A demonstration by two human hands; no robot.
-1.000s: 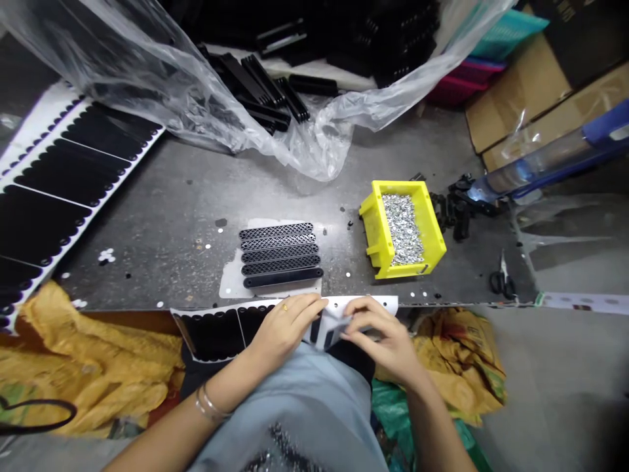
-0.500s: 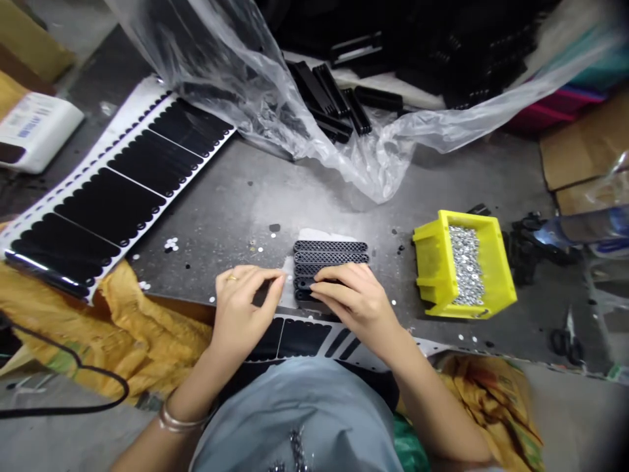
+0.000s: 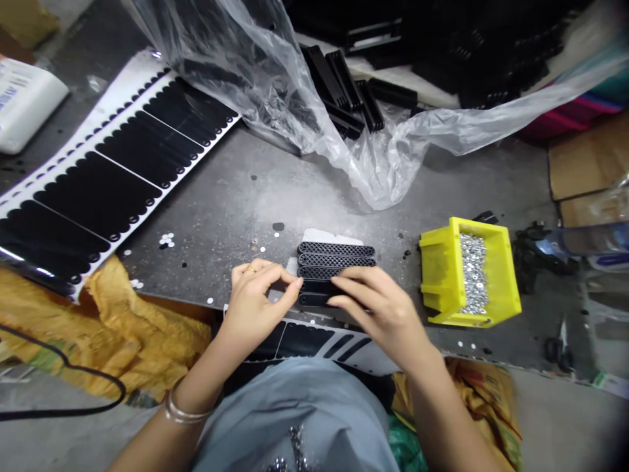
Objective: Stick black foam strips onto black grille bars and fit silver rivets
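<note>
Open right hand (image 3: pixel 381 311) and half-curled left hand (image 3: pixel 260 305), hold unclear, apparently steadied aligned black perforated strips (image 3: pixel 337 260) at twelve o'clock.

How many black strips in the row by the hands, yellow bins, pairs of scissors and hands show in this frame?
Black strips in the row: 5
Yellow bins: 1
Pairs of scissors: 1
Hands: 2 (left hand, right hand)
Total: 9
</note>
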